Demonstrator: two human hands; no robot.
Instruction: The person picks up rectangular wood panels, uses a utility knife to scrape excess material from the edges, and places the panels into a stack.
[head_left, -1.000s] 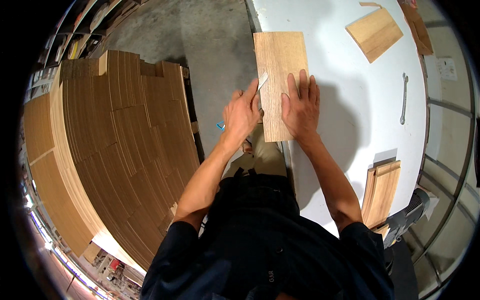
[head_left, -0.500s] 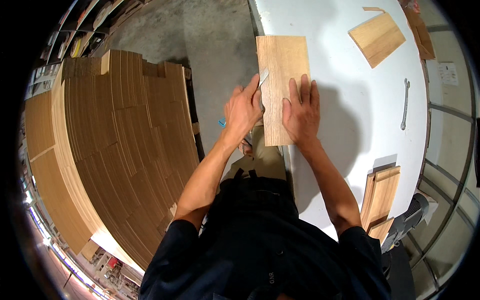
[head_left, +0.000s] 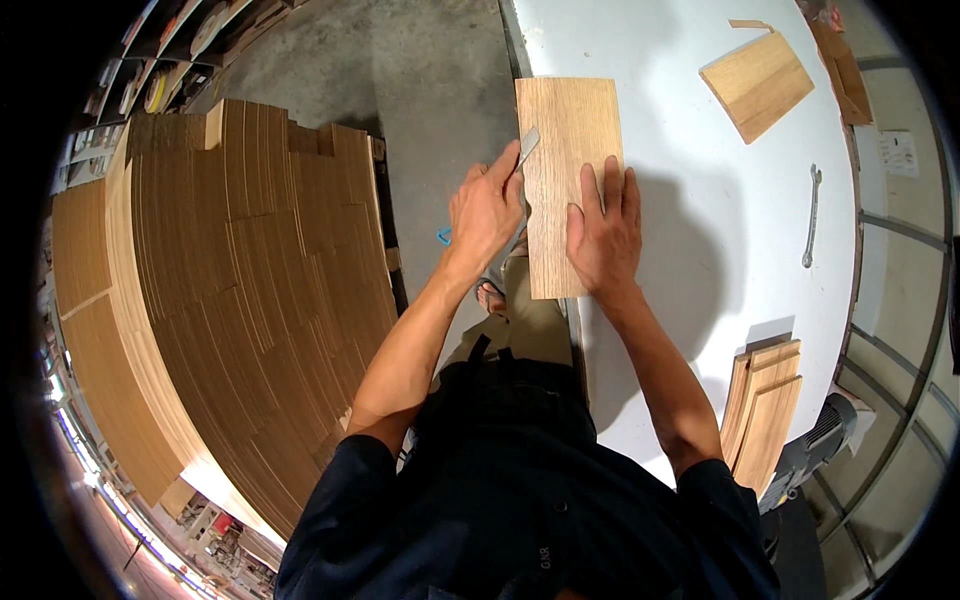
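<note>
Stacked panels [head_left: 260, 260]: the left of the frame was filled by them, piled in brown, uneven rows.
White tabletop [head_left: 700, 250]: it was stretched down the right half of the frame, its left edge running near the centre.
Wooden board [head_left: 570, 120]: it was laid lengthwise up and down at the centre of the frame, its lower left part left overhanging the edge of the tabletop; it was placed under the right hand [head_left: 607, 230] and just to the right of the left hand [head_left: 488, 205].
Board pile [head_left: 770, 400]: a few narrow pieces were grouped at the lower right.
Short board [head_left: 758, 85]: it was set aslant at the upper right, well apart from both hands.
Right hand: it was rested palm down across the board's right edge, fingers extended and a little parted, the thumb spread away on the wood; nothing was grasped.
Left hand: its fingers were curled around a flat metal blade [head_left: 530, 147], the index finger stretched toward the tip.
Wrench [head_left: 812, 215]: it was left upright in the frame at the right.
Blade: its tip was held over the board's left edge; whether the wood was touched could not be told.
</note>
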